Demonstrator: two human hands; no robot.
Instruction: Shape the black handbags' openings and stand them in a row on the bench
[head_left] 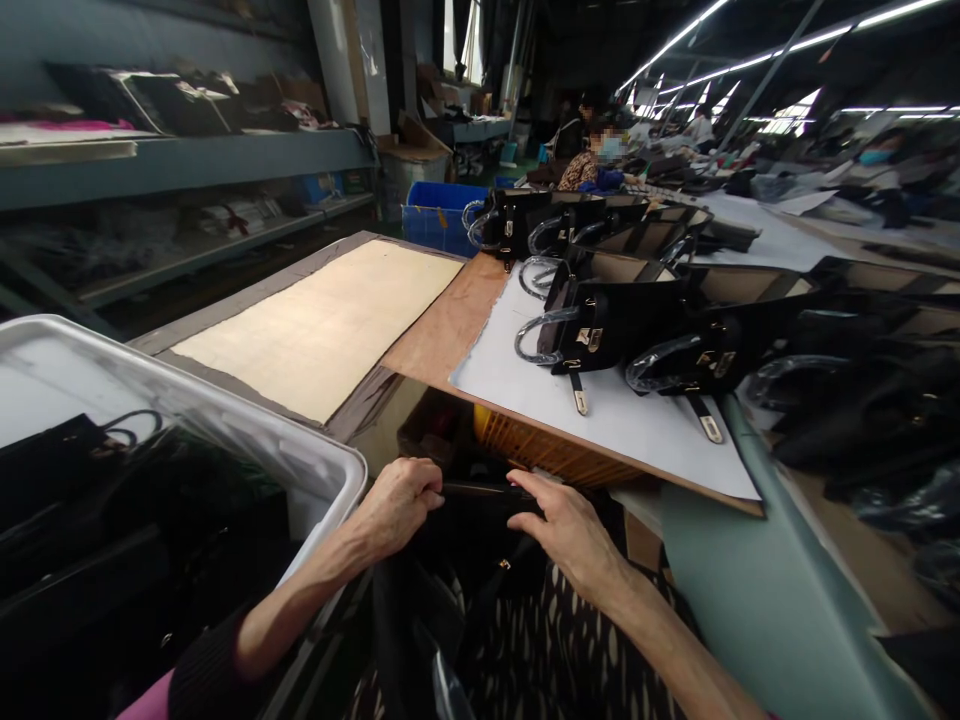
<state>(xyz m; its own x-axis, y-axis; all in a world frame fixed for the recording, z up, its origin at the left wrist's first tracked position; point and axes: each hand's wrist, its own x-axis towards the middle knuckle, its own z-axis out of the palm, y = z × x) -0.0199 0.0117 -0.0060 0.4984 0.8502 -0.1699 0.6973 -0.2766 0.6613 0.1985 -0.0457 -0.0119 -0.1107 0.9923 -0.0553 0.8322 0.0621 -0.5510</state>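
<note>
From my feed, the black handbag [476, 535] has its rim [478, 490] along nine-to-three o'clock; left hand [401, 505] pinches nine, right hand [559, 520], spread, borders three.

Two forearms on my feed, bare, angled forward and inward. Item: left hand [401, 500], knuckles upward, fingers curled in, wrist slightly bent. Item: right hand [559, 515], thumb and forefinger spread, pointing toward the left. I see the hands level, near each other, apart.

Lit ceiling tubes [900, 11], bright window [473, 45], grey-blue bench [247, 162]
</note>
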